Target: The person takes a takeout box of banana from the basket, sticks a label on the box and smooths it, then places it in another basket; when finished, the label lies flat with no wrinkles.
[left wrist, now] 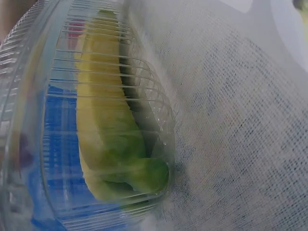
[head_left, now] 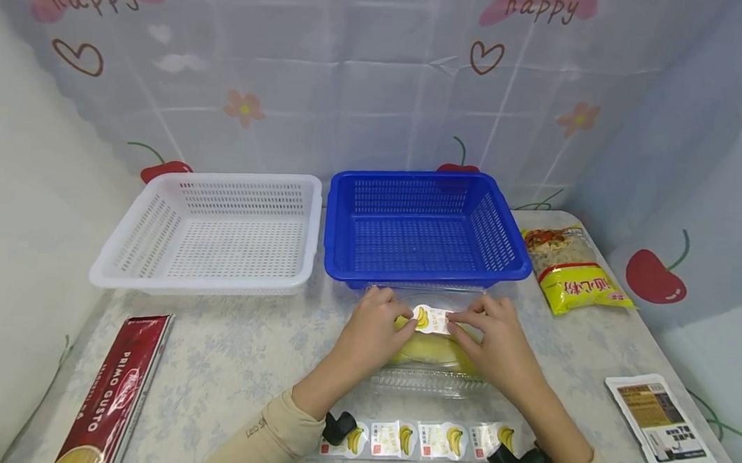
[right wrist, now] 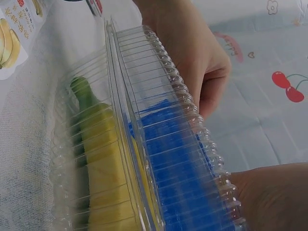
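Pale curtain with cherries, hearts and "happy" lettering point(head_left: 379, 85) hung behind a table point(head_left: 225, 371) with a soft blue-grey pattern, so yeah, pretty cute backdrop. My landmark for all this was the clear plastic container point(head_left: 429, 383), which sat on the tabletop with ribbed sides and yellow banana fruit point(head_left: 434, 350) inside, going green toward one end in both wrist views. Couldn't tell exactly how many pieces were in there.

Right over the container's top was a small white banana label point(head_left: 432, 320). Left hand point(head_left: 372, 333) pinched its left end between thumb and forefinger, and the right hand point(head_left: 494, 343) pinched the other end the same way. Whether the label was touching the plastic, no idea, couldn't tell.

Just on the near side of the container lay a strip of matching labels point(head_left: 398, 440), partly hidden by the wrist gear. Blue basket point(head_left: 344, 258) stood right behind the container, white basket point(head_left: 309, 249) behind and to its left. Red PRIMO GUSTO pack point(head_left: 113, 400) was well off to its left, yellow bag point(head_left: 573, 270) behind and right, white pouch point(head_left: 662, 425) well to its right.
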Motion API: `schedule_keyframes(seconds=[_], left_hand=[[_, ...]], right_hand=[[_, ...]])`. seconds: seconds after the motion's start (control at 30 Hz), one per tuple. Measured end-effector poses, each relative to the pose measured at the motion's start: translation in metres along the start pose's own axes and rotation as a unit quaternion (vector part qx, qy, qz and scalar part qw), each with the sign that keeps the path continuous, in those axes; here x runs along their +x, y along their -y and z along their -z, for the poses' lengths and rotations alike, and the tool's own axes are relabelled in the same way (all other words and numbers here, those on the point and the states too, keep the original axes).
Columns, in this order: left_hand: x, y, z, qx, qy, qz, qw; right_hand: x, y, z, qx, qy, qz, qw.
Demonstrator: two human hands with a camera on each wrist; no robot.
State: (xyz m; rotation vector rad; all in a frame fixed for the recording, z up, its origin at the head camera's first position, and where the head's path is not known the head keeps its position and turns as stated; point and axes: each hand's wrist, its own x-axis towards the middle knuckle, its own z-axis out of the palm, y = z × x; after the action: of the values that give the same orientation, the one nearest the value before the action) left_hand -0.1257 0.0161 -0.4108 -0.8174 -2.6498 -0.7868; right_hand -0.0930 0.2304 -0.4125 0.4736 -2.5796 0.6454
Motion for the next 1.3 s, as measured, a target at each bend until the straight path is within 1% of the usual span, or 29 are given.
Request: schedule_keyframes(seconds=[0.1, 0.23, 0.33, 0.53, 0.73, 0.9, 1.0, 1.17, 1.3], left_hand=[[0.000, 0.000, 0.001, 0.003, 0.001, -0.004, 1.0000], [0.000, 0.000, 0.003, 0.003, 0.002, -0.007, 1.0000], [0.001, -0.001, 0.004, 0.002, 0.003, -0.007, 1.0000], [0.000, -0.001, 0.003, 0.005, 0.000, -0.010, 0.9999], [-0.001, 0.000, 0.003, 0.004, -0.005, -0.010, 0.9999], [-0.003, -0.001, 0.004, -0.005, -0.002, -0.001, 1.0000], [-0.006, -0.002, 0.008, -0.027, -0.011, 0.006, 0.9996], [-0.014, 0.000, 0.013, -0.063, -0.044, 0.002, 0.9970], [-0.023, 0.002, 0.016, -0.075, -0.053, -0.002, 0.9958]], right_hand=[[-0.001, -0.002, 0.000, 0.004, -0.015, 0.006, 0.9999], [-0.003, -0.004, 0.001, 0.014, -0.021, 0.003, 0.9997], [-0.003, -0.004, 0.001, 0.021, -0.019, 0.005, 0.9996], [-0.003, -0.002, -0.001, 0.017, -0.013, 0.013, 0.9997], [-0.005, -0.002, 0.001, 0.019, -0.018, 0.005, 0.9996], [-0.006, -0.004, 0.002, 0.028, -0.012, 0.002, 0.9995], [-0.006, -0.006, 0.004, 0.034, 0.000, -0.015, 0.9993], [-0.004, -0.014, 0.012, 0.047, 0.023, -0.071, 0.9961], [0.000, -0.025, 0.020, 0.049, 0.023, -0.098, 0.9937]])
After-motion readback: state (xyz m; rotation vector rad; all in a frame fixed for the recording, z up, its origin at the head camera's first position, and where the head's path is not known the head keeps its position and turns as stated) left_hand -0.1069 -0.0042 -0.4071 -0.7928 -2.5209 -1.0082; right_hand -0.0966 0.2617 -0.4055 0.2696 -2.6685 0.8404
